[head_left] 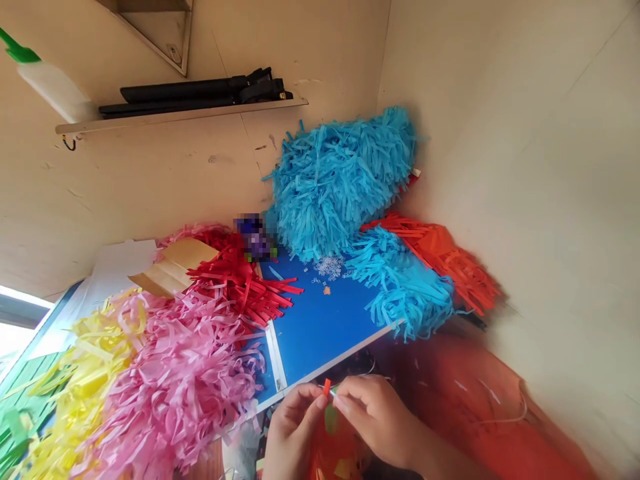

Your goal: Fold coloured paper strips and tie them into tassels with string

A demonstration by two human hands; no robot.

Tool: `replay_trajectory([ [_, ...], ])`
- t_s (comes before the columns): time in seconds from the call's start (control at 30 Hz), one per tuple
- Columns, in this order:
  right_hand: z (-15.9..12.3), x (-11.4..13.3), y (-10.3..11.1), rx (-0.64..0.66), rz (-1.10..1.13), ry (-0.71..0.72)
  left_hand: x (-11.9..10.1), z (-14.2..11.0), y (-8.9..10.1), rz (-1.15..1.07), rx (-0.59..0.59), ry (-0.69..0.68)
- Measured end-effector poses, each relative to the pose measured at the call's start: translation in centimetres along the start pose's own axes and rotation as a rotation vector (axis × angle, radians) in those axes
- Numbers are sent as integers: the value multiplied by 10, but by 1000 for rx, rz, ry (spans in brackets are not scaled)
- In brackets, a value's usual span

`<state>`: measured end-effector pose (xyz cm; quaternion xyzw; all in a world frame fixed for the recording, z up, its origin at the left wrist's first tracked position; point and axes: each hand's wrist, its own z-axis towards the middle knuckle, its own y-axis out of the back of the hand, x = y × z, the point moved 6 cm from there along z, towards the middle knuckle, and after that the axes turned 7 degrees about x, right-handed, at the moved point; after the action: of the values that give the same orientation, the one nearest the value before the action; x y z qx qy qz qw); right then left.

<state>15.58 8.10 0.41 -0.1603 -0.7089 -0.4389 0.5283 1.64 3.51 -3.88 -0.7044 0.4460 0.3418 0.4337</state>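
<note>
At the bottom centre of the frame, an orange strip (pixel 327 387) stands nearly upright, its long axis running up the frame with a slight lean to the right and its free end pointing up. It sits at the fingertips of the left hand (pixel 297 420), which pinches its lower part between thumb and forefinger. That hand rises from the bottom edge, fingers curled and aimed up and right. Just right of the strip, the right hand (pixel 377 413) pinches a small pale bit (pixel 333 393), too small to make out; its fingers are bent and point left, the forearm slanting in from the lower right corner.

Farther up, pink fringe (pixel 190 373) and yellow fringe (pixel 107 340) spread over the lower left, beside the bare middle of a blue table (pixel 325 320). Red fringe (pixel 235 280) lies left of centre; blue fringe (pixel 345 180) heaps up at upper centre, with orange fringe (pixel 450 260) to its lower right. On the wall at upper left, a shelf (pixel 200 113) bears black gear (pixel 200 90).
</note>
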Motion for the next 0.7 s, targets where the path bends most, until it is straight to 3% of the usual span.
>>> replay_trajectory([
  [0.17,0,-1,-1,110,-19,-56,-13,2,4,488,64,-202],
  [0.27,0,-1,-2,138,27,-61,-18,-1,3,690,-21,-326],
  [0.4,3,-6,-2,38,-2,-26,-22,-8,-4,805,-174,-439],
  [0.57,5,-13,-1,-45,-123,33,-23,-8,-12,863,-184,-506],
  [0.7,6,-17,1,-53,-68,7,-23,-4,-13,818,-172,-465],
])
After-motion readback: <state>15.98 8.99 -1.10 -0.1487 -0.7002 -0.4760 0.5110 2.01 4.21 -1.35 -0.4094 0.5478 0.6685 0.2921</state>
